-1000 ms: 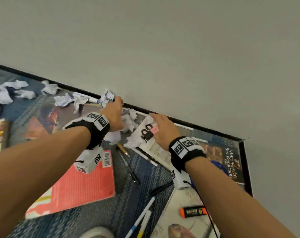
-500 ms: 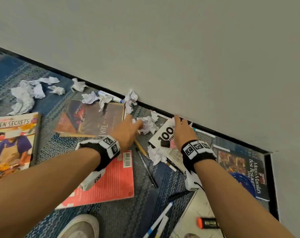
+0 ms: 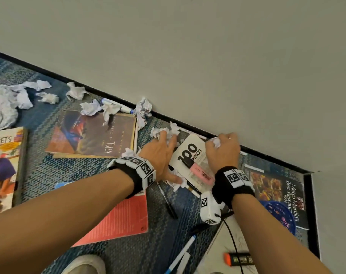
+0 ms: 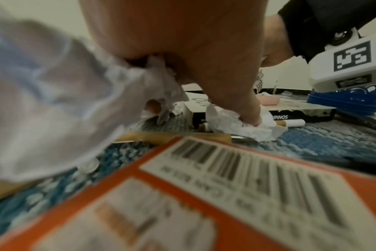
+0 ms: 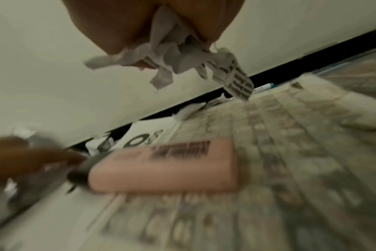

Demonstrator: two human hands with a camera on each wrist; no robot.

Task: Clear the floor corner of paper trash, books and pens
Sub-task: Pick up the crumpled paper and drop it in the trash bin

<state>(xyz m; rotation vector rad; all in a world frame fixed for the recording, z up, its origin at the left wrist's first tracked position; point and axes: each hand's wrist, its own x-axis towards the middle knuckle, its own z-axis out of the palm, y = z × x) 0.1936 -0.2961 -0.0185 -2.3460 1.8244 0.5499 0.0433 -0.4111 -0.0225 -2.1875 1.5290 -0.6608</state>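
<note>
**White paper scraps being gathered along the baseboard**

White crumpled paper is bunching inside the right hand, whose grip is clamping on it just above the floor, close to the wall and its black baseboard. The left hand is reaching over the carpet with fingers spread: its fingertips are touching a paper wad near the baseboard, its thumb is pressing another paper scrap against the carpet, and a further paper piece is sitting tucked under its palm, so that grip is curling on paper too.

Between the two hands a white "100" book is lying flat with a pink highlighter resting on it. A red book is lying under the left forearm, a brown "Tulsa" book farther left, and a restaurant guide in the corner under a blue basket. More paper balls are lying scattered at far left. A black pen, a blue-tipped pen and an orange highlighter are lying on the floor nearer the person.
</note>
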